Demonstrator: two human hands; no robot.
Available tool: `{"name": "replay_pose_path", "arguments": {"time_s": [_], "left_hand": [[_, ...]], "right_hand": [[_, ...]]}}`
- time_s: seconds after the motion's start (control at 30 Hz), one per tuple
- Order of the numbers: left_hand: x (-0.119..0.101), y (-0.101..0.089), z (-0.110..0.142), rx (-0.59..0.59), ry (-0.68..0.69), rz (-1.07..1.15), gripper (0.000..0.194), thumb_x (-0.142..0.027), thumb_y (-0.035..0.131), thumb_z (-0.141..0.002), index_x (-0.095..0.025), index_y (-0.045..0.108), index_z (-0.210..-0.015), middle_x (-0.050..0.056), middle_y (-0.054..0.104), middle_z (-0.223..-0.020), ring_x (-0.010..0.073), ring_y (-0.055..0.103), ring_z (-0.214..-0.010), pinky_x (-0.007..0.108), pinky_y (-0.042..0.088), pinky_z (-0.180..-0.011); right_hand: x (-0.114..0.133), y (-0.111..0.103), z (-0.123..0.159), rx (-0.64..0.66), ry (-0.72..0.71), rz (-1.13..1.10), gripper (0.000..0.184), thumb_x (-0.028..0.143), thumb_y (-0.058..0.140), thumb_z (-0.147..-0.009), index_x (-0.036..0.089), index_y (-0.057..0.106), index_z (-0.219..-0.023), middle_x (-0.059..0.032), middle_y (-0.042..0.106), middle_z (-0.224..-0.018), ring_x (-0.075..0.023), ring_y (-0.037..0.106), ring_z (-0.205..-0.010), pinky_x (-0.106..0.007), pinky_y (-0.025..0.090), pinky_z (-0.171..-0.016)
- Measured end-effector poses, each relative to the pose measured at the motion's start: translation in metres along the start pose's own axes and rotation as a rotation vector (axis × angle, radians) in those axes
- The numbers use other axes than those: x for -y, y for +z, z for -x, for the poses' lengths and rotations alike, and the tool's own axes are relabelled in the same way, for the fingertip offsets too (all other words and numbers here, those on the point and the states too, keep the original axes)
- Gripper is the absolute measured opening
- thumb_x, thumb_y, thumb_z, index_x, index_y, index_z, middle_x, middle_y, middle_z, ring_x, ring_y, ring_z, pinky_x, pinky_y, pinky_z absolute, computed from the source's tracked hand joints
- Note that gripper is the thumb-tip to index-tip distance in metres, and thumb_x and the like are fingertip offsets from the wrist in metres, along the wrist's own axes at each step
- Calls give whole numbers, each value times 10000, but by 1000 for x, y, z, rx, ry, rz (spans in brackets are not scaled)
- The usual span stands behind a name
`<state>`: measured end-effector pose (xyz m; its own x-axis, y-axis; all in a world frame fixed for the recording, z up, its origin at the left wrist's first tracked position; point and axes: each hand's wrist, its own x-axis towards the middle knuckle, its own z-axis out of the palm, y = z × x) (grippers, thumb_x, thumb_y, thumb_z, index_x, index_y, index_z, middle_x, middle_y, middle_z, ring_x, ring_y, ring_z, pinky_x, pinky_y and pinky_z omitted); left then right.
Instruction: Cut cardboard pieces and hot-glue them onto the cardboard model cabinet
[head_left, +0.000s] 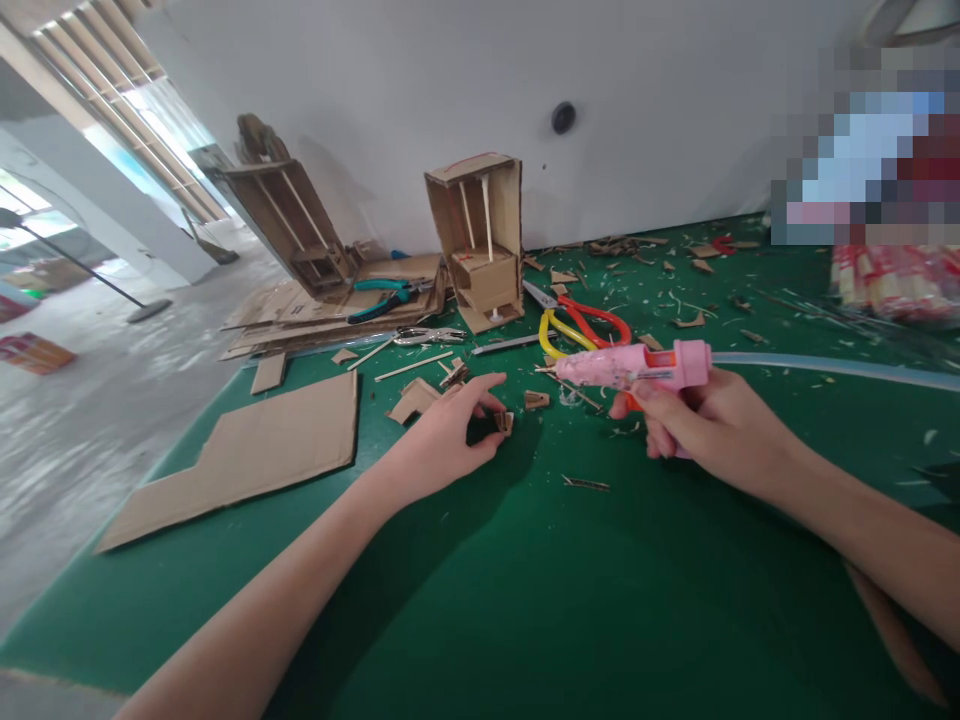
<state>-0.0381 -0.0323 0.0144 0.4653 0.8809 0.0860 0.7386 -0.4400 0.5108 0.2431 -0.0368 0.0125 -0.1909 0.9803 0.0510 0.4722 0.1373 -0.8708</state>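
My right hand (724, 420) is wrapped round a pink hot glue gun (611, 367), its nozzle pointing left. A long translucent glue stick (817, 365) runs out of the gun's back to the right. Between the thumb and fingers of my left hand (450, 430) is a small folded cardboard piece (505, 424), partly hidden, pinched just above the green table. A similar small cardboard piece (536, 400) lies between the two hands. Nearer to me a thin dark strip (586, 484) rests on the table.
Behind the hands stand two cardboard boxes with white rods, one upright box (510, 215) and one leaning box (300, 225). Scissors (585, 325), teal-handled pliers (382, 298) and scraps lie around. A cut cardboard sheet (277, 435) is at left. The wall (660, 130) bounds the back.
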Motion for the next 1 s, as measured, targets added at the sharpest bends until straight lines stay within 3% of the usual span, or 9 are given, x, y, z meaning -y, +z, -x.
{"name": "replay_pose_path", "arguments": {"time_s": [0.3,0.5,0.77,1.0], "left_hand": [[-10,-2,2,-72,76,-240,521,-131,453,-845,-200,366,-1354,87,565,-1151,214,566,-1047,374,478,-913],[-10,-1,4,-34,193,-467,571,-42,377,-850,-177,312,-1401,106,553,-1202,242,516,-1122,408,447,-951],[-9,-2,2,-13,159,-314,549,-126,436,-885,-226,317,-1412,70,605,-1165,218,528,-1118,394,428,-987],[-5,-9,2,30,113,-147,661,-266,536,-865,-271,237,-1455,62,537,-1331,252,430,-1277,461,359,-1057]], "right_hand": [[1,1,0,4,18,-9,449,615,465,-851,206,631,-771,20,537,-467,-142,571,-450,-303,502,-475],[3,1,1,4,14,26,436,594,464,-858,206,636,-761,10,554,-471,-145,582,-451,-297,495,-481],[8,3,2,17,-1,37,411,562,470,-858,200,639,-762,8,551,-472,-138,566,-430,-282,478,-456],[9,2,2,28,4,53,421,569,471,-858,202,651,-756,5,557,-463,-142,562,-423,-283,464,-445]]}}
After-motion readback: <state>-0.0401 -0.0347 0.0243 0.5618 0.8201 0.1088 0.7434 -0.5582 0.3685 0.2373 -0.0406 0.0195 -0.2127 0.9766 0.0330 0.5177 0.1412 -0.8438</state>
